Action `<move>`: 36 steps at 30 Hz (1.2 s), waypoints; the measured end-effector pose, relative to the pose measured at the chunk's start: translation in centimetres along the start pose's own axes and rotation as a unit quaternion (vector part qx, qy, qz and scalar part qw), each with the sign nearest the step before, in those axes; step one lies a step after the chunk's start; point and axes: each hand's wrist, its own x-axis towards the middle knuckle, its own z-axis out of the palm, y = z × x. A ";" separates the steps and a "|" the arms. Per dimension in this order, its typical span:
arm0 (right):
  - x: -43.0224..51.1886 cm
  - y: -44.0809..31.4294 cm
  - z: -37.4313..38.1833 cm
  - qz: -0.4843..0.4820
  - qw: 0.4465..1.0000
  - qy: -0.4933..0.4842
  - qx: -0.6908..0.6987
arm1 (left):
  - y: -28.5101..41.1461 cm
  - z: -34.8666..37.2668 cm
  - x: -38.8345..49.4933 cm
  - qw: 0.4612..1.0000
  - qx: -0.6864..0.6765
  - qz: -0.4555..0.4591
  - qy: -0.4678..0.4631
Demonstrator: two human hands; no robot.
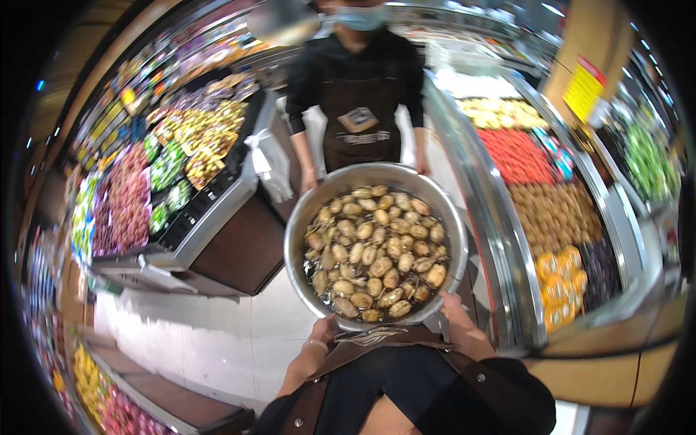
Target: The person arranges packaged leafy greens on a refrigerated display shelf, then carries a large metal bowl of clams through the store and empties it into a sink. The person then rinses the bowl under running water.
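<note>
A large round metal basin (353, 176) hangs in front of me, held up between me and a co-worker. Many brown, oval, potato-like pieces (380, 266) lie in dark liquid inside it; their exact kind is unclear. My left hand (324, 329) grips the near rim at its left, fingers partly hidden by the basin. On the near right side, my right hand (451, 304) is closed on the same rim. The co-worker's two hands (310, 179) hold the far side.
The co-worker, in a brown apron (359, 119), faces me. A stepped fruit stand (228, 217) rises at left, its corner close to the basin. A glass-sided display case (500, 239) runs along the right. Pale floor tiles (217, 331) show at left; another produce stand (174, 397) is lower left.
</note>
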 end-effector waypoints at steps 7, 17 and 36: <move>12.8 -9.8 10.4 0.014 0.999 0.001 -0.041 | 14.7 7.3 11.5 0.998 -0.028 -0.043 0.042; 24.5 -34.8 27.9 -0.004 0.991 -0.057 -0.122 | 34.8 22.6 26.8 0.994 -0.055 0.026 0.094; 43.4 -60.6 62.8 -0.156 0.976 0.001 -0.151 | 75.5 35.1 53.4 0.983 0.160 0.090 0.018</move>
